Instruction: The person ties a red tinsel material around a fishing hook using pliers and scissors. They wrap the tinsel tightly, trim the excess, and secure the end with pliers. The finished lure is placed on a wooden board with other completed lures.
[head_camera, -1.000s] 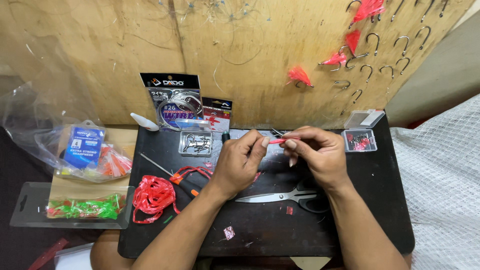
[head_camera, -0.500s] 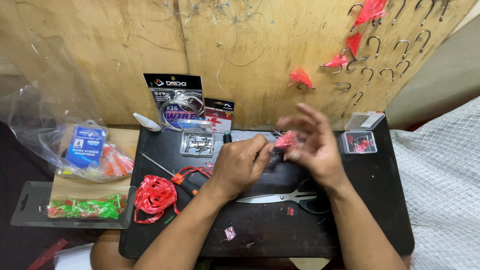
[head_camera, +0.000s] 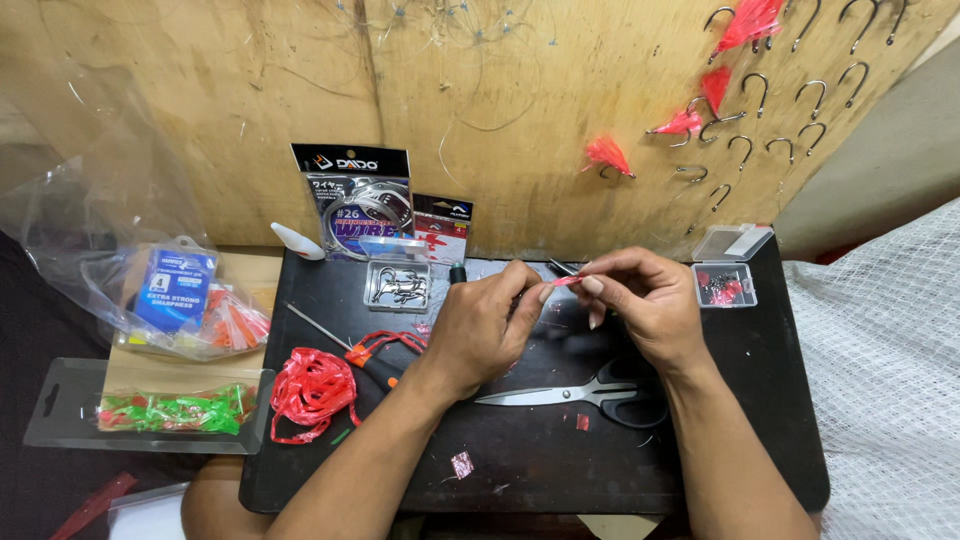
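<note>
My left hand (head_camera: 484, 327) and my right hand (head_camera: 642, 303) meet over the middle of a black tray (head_camera: 760, 420). Between their fingertips they pinch a small pink-red lure piece (head_camera: 566, 282); whether a hook is inside it I cannot tell. Just below my right hand lie black-handled scissors (head_camera: 580, 394). A small clear box of hooks (head_camera: 398, 285) sits beyond my left hand. A bundle of red strands (head_camera: 313, 390) lies at the tray's left, beside an orange-handled awl (head_camera: 345, 346).
A small open clear box with red bits (head_camera: 725, 284) stands at the tray's right. Wire and hook packets (head_camera: 355, 202) lean on the plywood board, where hooks and red feathered lures (head_camera: 745, 110) hang. Plastic bags (head_camera: 175, 290), a green-lure blister pack (head_camera: 160, 410) and white netting (head_camera: 880, 370) flank the tray.
My right hand's fingers had spread and lifted half a second ago; now they are closed again on the pink-red piece, with both hands held close together at the same spot.
</note>
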